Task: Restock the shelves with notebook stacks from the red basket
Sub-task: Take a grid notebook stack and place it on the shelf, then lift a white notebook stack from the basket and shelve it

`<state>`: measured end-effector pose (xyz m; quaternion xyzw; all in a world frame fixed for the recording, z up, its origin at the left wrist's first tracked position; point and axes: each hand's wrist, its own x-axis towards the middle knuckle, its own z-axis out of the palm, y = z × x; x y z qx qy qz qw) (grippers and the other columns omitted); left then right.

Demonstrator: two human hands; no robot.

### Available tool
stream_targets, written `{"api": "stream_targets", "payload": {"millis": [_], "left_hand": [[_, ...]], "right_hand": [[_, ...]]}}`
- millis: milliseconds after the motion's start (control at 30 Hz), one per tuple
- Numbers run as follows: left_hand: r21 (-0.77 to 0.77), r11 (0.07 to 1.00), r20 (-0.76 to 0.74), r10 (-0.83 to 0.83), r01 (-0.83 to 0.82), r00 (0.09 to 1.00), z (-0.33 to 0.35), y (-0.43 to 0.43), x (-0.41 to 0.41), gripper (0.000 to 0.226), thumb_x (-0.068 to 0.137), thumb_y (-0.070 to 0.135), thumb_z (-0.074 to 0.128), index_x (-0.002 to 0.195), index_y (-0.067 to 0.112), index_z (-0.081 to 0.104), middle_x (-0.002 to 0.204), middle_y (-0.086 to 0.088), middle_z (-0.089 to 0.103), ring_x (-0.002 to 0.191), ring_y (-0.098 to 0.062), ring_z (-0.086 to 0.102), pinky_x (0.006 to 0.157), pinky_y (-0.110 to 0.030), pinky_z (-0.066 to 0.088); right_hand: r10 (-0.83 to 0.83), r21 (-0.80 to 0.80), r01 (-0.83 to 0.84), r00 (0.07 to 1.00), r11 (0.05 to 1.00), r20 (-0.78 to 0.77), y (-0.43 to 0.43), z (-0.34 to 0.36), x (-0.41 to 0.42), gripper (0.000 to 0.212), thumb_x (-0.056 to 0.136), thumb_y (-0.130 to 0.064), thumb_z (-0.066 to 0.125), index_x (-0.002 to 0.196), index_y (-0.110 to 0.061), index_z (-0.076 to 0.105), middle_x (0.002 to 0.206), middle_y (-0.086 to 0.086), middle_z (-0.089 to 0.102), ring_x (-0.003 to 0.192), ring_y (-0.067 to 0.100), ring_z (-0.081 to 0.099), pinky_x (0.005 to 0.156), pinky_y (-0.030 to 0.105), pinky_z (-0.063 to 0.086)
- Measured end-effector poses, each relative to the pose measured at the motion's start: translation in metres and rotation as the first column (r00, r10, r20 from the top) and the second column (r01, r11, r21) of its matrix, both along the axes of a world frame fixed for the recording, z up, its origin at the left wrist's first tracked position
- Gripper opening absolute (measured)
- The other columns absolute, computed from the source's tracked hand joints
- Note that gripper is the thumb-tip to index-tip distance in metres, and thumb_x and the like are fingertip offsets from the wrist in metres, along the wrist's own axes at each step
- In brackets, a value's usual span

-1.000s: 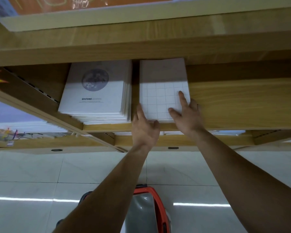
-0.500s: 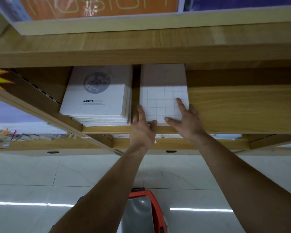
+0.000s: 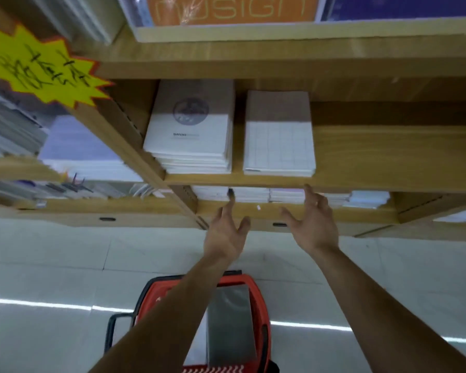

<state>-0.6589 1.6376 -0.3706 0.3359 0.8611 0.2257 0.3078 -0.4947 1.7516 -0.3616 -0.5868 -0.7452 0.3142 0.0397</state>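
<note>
A thin stack of white grid-patterned notebooks (image 3: 279, 141) lies flat on the wooden shelf (image 3: 388, 160), right of a taller stack of white notebooks with a round emblem (image 3: 191, 130). My left hand (image 3: 226, 232) and my right hand (image 3: 314, 224) hover below the shelf's front edge with fingers spread, touching nothing. The red basket (image 3: 265, 327) stands on the floor below my arms, with a grey wrapped stack (image 3: 230, 324) inside it.
A lower shelf (image 3: 293, 211) holds several low white stacks. A yellow starburst price tag (image 3: 38, 68) hangs at the upper left. An orange-covered pack (image 3: 232, 8) sits on the shelf above. More stationery fills the left bay (image 3: 65, 160). Pale tiled floor lies beneath.
Both hands have let go of the grid-patterned stack and drawn back below the shelf edge. The stack stays on the shelf. My view has pulled back, showing more of the basket.
</note>
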Motion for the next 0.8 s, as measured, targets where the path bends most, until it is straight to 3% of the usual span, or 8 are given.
{"api": "stream_targets", "payload": {"millis": [100, 267, 367, 500, 600, 800], "left_hand": [[-0.174, 0.983, -0.033, -0.07, 0.063, 0.997, -0.022, -0.096, -0.01, 0.073, 0.095, 0.054, 0.054, 0.156, 0.021, 0.028, 0.155, -0.005, 0.039, 0.137, -0.027, 0.044, 0.109, -0.046, 0.043], [-0.347, 0.937, -0.063, -0.061, 0.035, 0.996, -0.072, -0.244, -0.05, 0.077, 0.089, 0.063, 0.052, 0.15, 0.019, 0.036, 0.147, -0.011, 0.048, 0.13, -0.03, 0.051, 0.102, -0.045, 0.049], [-0.388, 0.922, -0.054, -0.036, 0.012, 0.998, -0.105, -0.309, -0.07, 0.066, 0.09, 0.053, 0.06, 0.144, 0.019, 0.042, 0.136, -0.012, 0.055, 0.12, -0.034, 0.057, 0.095, -0.048, 0.052], [-0.426, 0.905, -0.01, 0.0, -0.005, 1.0, -0.154, -0.377, -0.085, 0.065, 0.086, 0.063, 0.054, 0.138, 0.026, 0.043, 0.127, -0.008, 0.06, 0.109, -0.031, 0.063, 0.089, -0.048, 0.056], [-0.426, 0.904, 0.013, 0.028, -0.019, 1.0, -0.19, -0.418, -0.082, 0.067, 0.086, 0.062, 0.056, 0.141, 0.027, 0.04, 0.128, -0.007, 0.059, 0.112, -0.03, 0.063, 0.09, -0.051, 0.056], [-0.382, 0.923, 0.097, 0.076, -0.033, 0.992, -0.272, -0.444, -0.06, 0.071, 0.09, 0.053, 0.062, 0.148, 0.023, 0.032, 0.14, -0.007, 0.054, 0.121, -0.031, 0.06, 0.094, -0.054, 0.055]], "right_hand": [[0.088, -0.041, -0.084, 0.99, 0.996, 0.114, -0.066, -0.019, 0.008, 0.089, 0.089, -0.066, 0.053, 0.159, -0.023, 0.017, 0.157, 0.01, 0.031, 0.14, 0.033, 0.035, 0.105, 0.045, 0.041], [0.18, -0.125, -0.157, 0.963, 0.98, 0.203, -0.172, -0.068, -0.008, 0.086, 0.091, -0.068, 0.049, 0.158, -0.021, 0.021, 0.156, 0.012, 0.033, 0.134, 0.035, 0.042, 0.104, 0.044, 0.043], [0.208, -0.176, -0.17, 0.952, 0.97, 0.226, -0.232, -0.104, -0.022, 0.082, 0.091, -0.067, 0.051, 0.155, -0.022, 0.026, 0.151, 0.012, 0.038, 0.13, 0.035, 0.046, 0.101, 0.045, 0.046], [0.236, -0.213, -0.184, 0.938, 0.96, 0.254, -0.306, -0.162, -0.035, 0.082, 0.088, -0.069, 0.053, 0.153, -0.026, 0.029, 0.15, 0.012, 0.042, 0.131, 0.036, 0.047, 0.102, 0.048, 0.047], [0.279, -0.295, -0.197, 0.921, 0.935, 0.27, -0.35, -0.203, -0.042, 0.084, 0.091, -0.065, 0.055, 0.157, -0.025, 0.023, 0.158, 0.012, 0.033, 0.141, 0.036, 0.039, 0.11, 0.049, 0.042], [0.404, -0.326, -0.306, 0.865, 0.894, 0.297, -0.401, -0.294, -0.049, 0.08, 0.092, -0.063, 0.052, 0.154, -0.018, 0.029, 0.155, 0.013, 0.037, 0.14, 0.035, 0.037, 0.109, 0.049, 0.04]]}}
